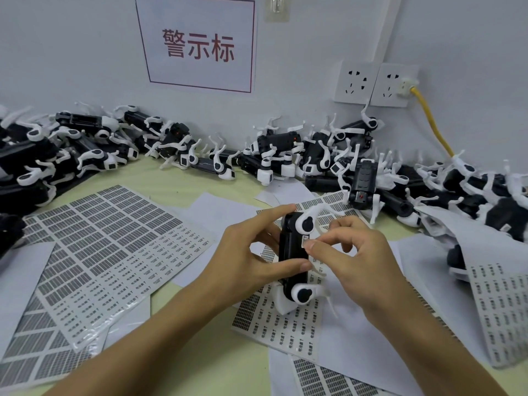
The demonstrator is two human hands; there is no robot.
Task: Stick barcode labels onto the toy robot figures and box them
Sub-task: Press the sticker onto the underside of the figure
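**Grip on one figure, label going on; most of the pile left to do**

Held in the left hand (pixel 243 252), the toy robot figure (pixel 294 258) sits just above the bench (pixel 177 184), near centre: the forefinger reaches over its far end and the thumb presses its black side, so the grip is curled round the body. The right hand (pixel 351 252) pinches its thumb and forefinger together at a small white barcode label (pixel 305 240) that lies on the figure's black flank, just under the far white leg joint. Whether the label is fully pressed down cannot be told.

Judging by this, the work is at the sticking step for one figure. A long heap of black-and-white figures (pixel 280 155) runs along the far wall from left to right; labels on them are too small to make out, so how many are finished is unclear. Label sheets (pixel 114 238) lie left of the hands, more under them and to the right; the left sheet has many grey blank cells, which suggests plenty have been peeled. No box is in view, so boxing appears not yet begun here.
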